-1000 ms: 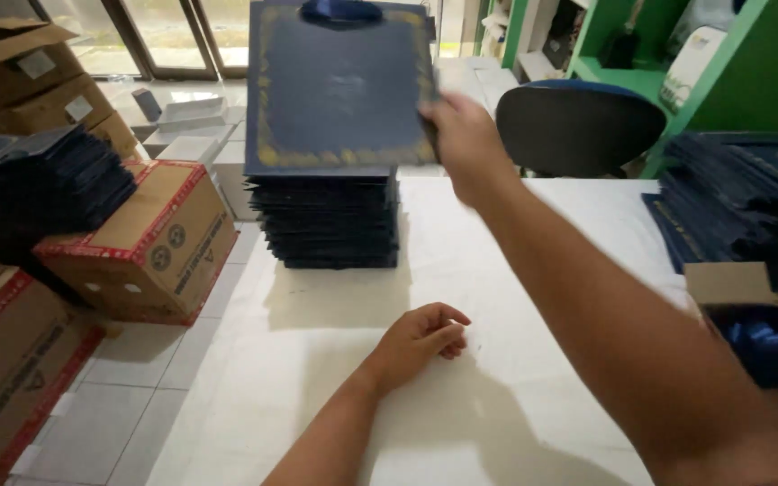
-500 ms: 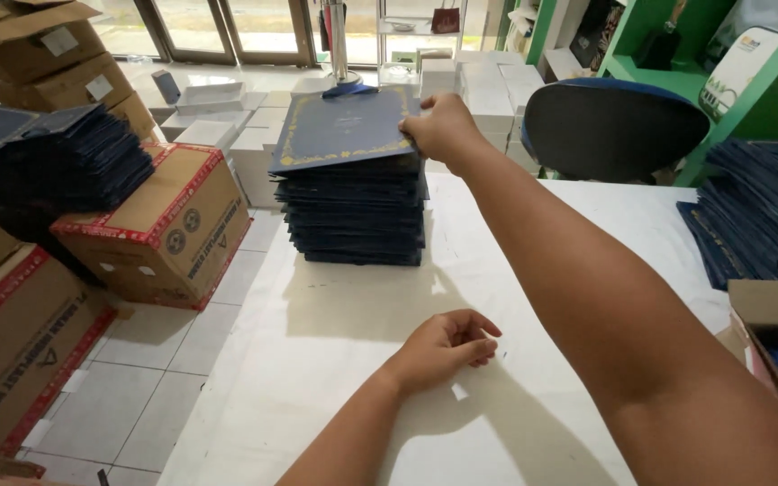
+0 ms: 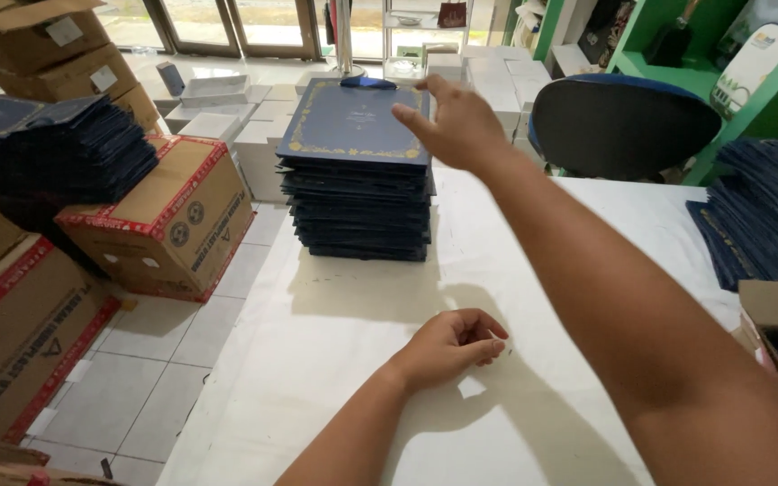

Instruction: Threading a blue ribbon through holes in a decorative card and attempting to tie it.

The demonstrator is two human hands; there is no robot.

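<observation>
- Since the earlier frame, the dark blue cover [image 3: 357, 121] that the right hand [image 3: 455, 126] had carried tilted in the air came to lie flat on top of the stack of covers [image 3: 359, 202], upper centre of the frame.
- That right hand hovered at the cover's right edge with its fingers spread and loose, gripping nothing; whether the fingertips touched the cover could not be told.
- Lower centre, the left hand [image 3: 452, 346] rested on the white table [image 3: 335, 360] in a loose curl, fingers drawn together, holding nothing, much as before.
- The top cover showed a gold border and a small blue tab at its far edge.
- At the left of the frame, cardboard boxes [image 3: 159, 220] with red trim stood on the tiled floor, with another heap of dark covers [image 3: 47, 153] behind them.
- A dark chair [image 3: 623, 121] sat at the upper right beyond the table, and more dark covers [image 3: 767, 211] lay at the right edge.
</observation>
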